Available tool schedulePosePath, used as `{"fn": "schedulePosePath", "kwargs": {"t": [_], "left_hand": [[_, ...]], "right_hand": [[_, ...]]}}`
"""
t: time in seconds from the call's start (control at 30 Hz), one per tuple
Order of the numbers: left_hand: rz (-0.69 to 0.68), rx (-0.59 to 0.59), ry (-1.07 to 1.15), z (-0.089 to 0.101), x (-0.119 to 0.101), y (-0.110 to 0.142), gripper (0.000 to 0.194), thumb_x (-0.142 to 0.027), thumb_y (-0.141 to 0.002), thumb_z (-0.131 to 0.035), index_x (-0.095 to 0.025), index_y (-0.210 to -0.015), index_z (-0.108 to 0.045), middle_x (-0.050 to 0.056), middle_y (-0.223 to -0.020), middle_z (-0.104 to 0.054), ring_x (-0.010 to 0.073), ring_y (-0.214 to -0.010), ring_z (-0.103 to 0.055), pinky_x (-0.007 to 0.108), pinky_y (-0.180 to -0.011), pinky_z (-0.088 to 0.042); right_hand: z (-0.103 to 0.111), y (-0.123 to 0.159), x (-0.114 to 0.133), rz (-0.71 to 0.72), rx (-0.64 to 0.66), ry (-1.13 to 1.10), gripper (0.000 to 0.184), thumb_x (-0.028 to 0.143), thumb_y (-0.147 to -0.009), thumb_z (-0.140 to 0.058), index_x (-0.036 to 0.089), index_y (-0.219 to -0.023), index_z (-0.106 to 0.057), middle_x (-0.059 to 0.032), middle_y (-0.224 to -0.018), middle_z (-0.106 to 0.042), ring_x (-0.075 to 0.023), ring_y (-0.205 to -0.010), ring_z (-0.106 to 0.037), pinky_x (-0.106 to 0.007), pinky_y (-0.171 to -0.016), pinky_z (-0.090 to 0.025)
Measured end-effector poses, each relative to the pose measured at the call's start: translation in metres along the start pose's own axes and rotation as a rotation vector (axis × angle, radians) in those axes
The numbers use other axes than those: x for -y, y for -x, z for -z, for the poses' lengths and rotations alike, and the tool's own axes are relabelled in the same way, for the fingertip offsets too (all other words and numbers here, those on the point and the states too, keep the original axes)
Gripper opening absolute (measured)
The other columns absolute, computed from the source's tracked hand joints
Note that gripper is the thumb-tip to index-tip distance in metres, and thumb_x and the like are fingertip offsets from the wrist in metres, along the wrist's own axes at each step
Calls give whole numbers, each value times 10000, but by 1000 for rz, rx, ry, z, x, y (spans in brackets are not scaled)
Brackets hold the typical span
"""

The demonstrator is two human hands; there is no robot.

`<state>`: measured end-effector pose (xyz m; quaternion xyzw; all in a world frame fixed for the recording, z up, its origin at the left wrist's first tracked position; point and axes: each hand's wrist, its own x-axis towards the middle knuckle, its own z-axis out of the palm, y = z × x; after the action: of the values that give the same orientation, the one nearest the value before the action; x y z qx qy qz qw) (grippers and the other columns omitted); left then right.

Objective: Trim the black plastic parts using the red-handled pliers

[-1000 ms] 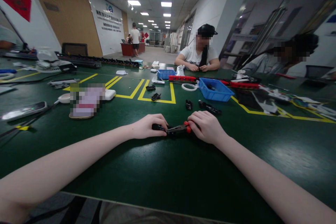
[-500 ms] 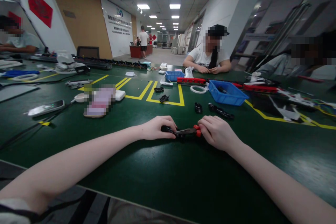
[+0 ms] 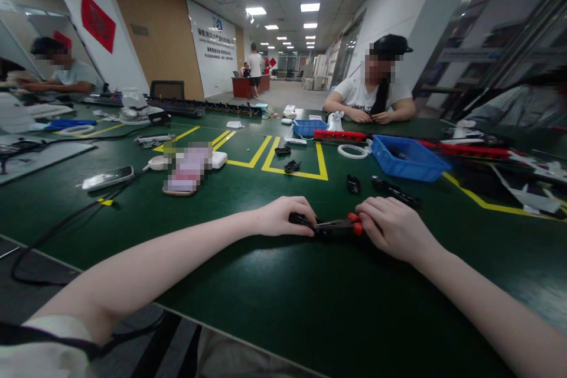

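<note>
My left hand (image 3: 290, 217) is closed round a small black part (image 3: 301, 220), whose exact kind I cannot make out. Red-handled pliers (image 3: 339, 224) are gripped by my right hand (image 3: 390, 225), which hides most of the handles. Their jaws point left and meet the black part at my left fingertips; whether they bite on it or only touch it is unclear. Both hands rest low over the green table (image 3: 266, 295). Just beyond my right hand lie a short black piece (image 3: 353, 183) and a longer black piece (image 3: 396, 191).
Two black pieces (image 3: 291, 166) lie around a yellow-taped box. A blue bin (image 3: 405, 158) with dark contents stands beyond my right hand, beside a white ring (image 3: 353, 152). To the left are a phone (image 3: 188, 170), a white device (image 3: 107, 178) and a cable (image 3: 57, 221). A co-worker (image 3: 370, 94) sits opposite.
The camera view has turned slightly left, so everything appears farther right. Both hands keep their holds on the black part and the pliers, with little other visible change.
</note>
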<state>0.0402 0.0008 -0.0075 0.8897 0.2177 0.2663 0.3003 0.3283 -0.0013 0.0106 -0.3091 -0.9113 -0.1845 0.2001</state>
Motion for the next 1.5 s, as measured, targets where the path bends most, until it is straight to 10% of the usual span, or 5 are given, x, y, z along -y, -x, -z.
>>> {"fn": "schedulePosePath", "kwargs": {"t": [1.5], "left_hand": [[15, 11, -3, 0, -4, 1, 168, -252, -861, -704, -149, -994, -705, 90, -1100, -621, 195, -1033, -613, 323, -933, -479]], "right_hand": [[2, 3, 0, -5, 10, 18, 275, 265, -961, -410, 156, -857, -641, -89, -844, -671, -189, -724, -576, -335, -671, -402]]}}
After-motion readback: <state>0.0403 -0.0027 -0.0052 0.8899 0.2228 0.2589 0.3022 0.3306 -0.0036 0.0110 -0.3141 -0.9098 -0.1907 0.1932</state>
